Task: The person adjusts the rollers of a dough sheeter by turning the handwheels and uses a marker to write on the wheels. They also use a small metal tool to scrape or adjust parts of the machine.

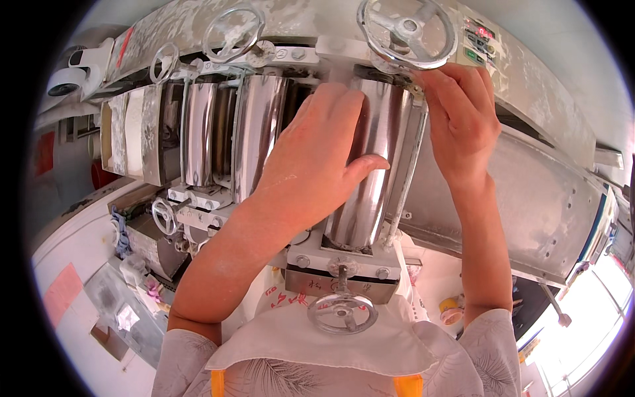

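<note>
My left hand [317, 135] lies over the upper part of a shiny steel roller [374, 192], back of the hand up. Its thumb stretches out along the roller's face, apart from the fingers. The fingers bend over toward the far side, their tips hidden. My right hand [465, 122] is closed at the roller's far right corner, just below a large metal handwheel [410, 28]. Its fingers are curled near the top of a thin upright rod [410, 165]. What they hold, if anything, is hidden.
More steel rollers [261, 126] stand to the left, with smaller handwheels [233, 33] behind. A handwheel [342, 313] juts out near my apron [317, 344]. A control panel [479, 40] is at upper right, above a broad metal plate [489, 205]. White powder coats parts of the machine.
</note>
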A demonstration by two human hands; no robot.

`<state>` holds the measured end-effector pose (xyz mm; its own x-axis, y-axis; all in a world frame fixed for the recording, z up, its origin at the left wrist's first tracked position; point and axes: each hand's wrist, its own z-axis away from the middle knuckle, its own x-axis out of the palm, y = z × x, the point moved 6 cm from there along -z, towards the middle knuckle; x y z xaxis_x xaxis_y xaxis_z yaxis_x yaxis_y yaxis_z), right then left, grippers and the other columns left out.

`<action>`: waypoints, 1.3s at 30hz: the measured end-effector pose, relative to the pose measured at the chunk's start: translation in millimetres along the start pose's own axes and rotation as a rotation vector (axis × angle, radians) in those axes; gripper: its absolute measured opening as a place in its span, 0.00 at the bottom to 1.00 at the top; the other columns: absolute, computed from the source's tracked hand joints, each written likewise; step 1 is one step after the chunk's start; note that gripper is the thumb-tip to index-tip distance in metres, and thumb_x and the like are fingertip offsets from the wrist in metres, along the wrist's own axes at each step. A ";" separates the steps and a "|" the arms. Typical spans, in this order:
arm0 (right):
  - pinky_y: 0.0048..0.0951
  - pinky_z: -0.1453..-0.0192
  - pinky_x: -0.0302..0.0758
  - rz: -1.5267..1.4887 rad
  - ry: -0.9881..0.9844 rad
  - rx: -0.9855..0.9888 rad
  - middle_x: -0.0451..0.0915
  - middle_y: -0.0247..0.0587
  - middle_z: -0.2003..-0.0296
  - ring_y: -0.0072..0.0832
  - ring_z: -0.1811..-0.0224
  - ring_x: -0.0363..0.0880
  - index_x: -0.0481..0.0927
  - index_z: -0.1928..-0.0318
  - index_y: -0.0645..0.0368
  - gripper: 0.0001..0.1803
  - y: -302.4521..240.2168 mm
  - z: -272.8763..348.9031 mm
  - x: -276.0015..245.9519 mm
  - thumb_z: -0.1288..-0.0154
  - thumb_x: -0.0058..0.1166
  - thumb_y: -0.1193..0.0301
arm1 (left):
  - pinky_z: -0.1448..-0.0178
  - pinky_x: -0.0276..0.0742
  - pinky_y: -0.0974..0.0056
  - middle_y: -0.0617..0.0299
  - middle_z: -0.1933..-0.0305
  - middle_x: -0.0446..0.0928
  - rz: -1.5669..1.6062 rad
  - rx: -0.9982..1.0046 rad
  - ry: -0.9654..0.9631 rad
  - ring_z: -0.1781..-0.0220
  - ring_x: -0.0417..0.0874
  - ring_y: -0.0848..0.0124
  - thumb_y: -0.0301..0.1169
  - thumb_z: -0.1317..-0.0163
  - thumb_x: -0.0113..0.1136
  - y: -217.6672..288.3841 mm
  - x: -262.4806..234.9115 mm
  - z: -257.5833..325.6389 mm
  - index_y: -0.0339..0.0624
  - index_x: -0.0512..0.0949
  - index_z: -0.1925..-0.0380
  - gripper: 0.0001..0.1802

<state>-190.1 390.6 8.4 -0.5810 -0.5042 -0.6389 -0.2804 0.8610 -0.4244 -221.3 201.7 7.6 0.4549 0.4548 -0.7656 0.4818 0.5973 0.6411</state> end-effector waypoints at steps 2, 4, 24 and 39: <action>0.36 0.58 0.79 -0.004 -0.002 -0.020 0.83 0.36 0.61 0.36 0.58 0.79 0.90 0.54 0.59 0.17 -0.1 1.9 -1.4 0.44 0.69 0.88 | 0.31 0.81 0.47 0.47 0.30 0.74 0.000 0.001 0.002 0.32 0.80 0.42 0.41 0.41 0.84 0.0 0.3 -0.1 0.36 0.75 0.31 0.42; 0.36 0.58 0.79 -0.004 -0.003 -0.029 0.83 0.36 0.61 0.36 0.58 0.79 0.90 0.54 0.59 0.17 -0.3 1.8 -1.4 0.44 0.69 0.88 | 0.31 0.81 0.47 0.47 0.30 0.74 0.000 0.005 0.006 0.32 0.80 0.43 0.41 0.41 0.83 0.0 0.9 -0.3 0.36 0.75 0.31 0.42; 0.34 0.50 0.82 0.108 0.102 0.441 0.89 0.41 0.55 0.31 0.54 0.86 0.91 0.47 0.58 0.10 63.6 9.3 -71.2 0.24 0.63 0.79 | 0.44 0.79 0.50 0.54 0.51 0.75 -0.096 0.123 0.069 0.50 0.78 0.53 0.33 0.22 0.64 12.9 -0.9 -5.2 0.49 0.69 0.19 0.33; 0.41 0.47 0.81 0.517 0.173 0.233 0.89 0.46 0.59 0.41 0.55 0.87 0.88 0.49 0.60 0.10 250.6 30.3 -98.1 0.25 0.64 0.69 | 0.44 0.81 0.49 0.58 0.57 0.78 0.007 0.257 0.266 0.49 0.82 0.54 0.32 0.33 0.74 30.4 -54.2 38.2 0.43 0.80 0.57 0.12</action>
<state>-180.2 653.7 -54.7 -0.7193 0.0119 -0.6946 0.2358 0.9446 -0.2281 -202.6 169.9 70.5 0.2649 0.6340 -0.7265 0.6674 0.4233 0.6127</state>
